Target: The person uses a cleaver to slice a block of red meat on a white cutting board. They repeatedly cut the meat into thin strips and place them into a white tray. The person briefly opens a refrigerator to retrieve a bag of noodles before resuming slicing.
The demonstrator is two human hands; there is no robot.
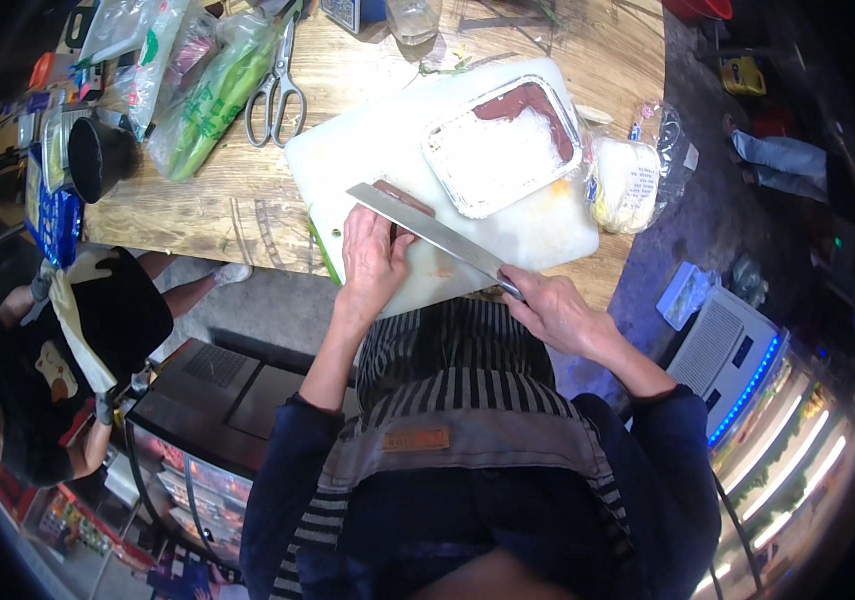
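Observation:
My right hand [558,311] grips the handle of a cleaver-like kitchen knife [438,231]. Its long blade slants up and left across a dark red-brown block [403,198] that looks like blood curd. My left hand [373,251] holds the near side of this block, fingertips close to the blade. Both block and knife are over a white plastic cutting board [547,244], tilted on the table. Toward the board's far right sits a rectangular tray [465,206] with more of the dark red food; strong glare washes out much of its contents.
Scissors [277,97] and bagged green vegetables [221,105] lie on the wooden table [194,217], left of the board. A wrapped white package [626,180] sits right. A black container [97,157] stands far left, near another person [74,352]. Glass [412,19] stands behind the board.

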